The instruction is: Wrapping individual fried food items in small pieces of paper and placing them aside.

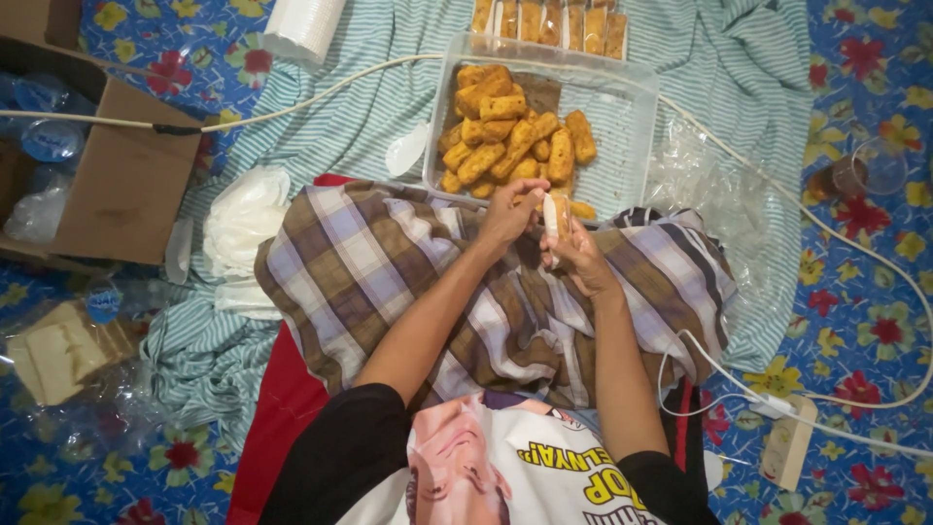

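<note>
Holding one clear-wrapped fried roll [557, 214]: right hand [581, 255] fingers closed round it, left hand [507, 212] pinching its wrapper; clear plastic tray [622, 126] of golden rolls [510, 141] beyond, on striped cloth [389, 107].

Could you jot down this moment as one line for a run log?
left hand: on wrapped roll | right hand: holds roll | clear tray: fried rolls | lap: plaid cloth

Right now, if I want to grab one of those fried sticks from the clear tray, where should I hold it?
Pick a fried stick at the edge of the pile in the clear tray. Pinch it across its narrow middle, coming from above, since it lies flat and long with open space beside it. The hands nearby seem to hold a wrapped one around its narrow width too.
</note>
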